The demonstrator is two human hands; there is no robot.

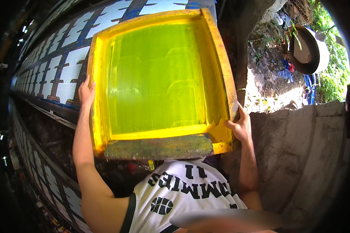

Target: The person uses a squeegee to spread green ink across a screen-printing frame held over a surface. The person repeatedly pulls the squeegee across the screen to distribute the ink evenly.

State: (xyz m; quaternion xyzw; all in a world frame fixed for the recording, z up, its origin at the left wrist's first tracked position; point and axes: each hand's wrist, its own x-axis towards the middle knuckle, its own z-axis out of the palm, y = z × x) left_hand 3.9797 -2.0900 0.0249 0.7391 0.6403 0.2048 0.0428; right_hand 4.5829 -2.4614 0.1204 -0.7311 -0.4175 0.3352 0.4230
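Observation:
I hold a large wooden screen frame (208, 46) smeared with bright yellow, with a translucent green mesh (151, 77) showing faint rounded shapes. My left hand (86, 91) grips the frame's left side about halfway up, fingers on its outer edge. My right hand (239, 124) grips the right side lower down, thumb toward the yellow inner edge. The frame's near bar is stained dark green, close against my white-and-black sleeveless top.
At the left, a long dark bench (35, 56) holds rows of white cut pieces (72, 68), with another such row below. At right is a rough concrete wall (299, 147); beyond its opening, a round black-and-white basin (322, 50), scattered debris and green plants (336, 31).

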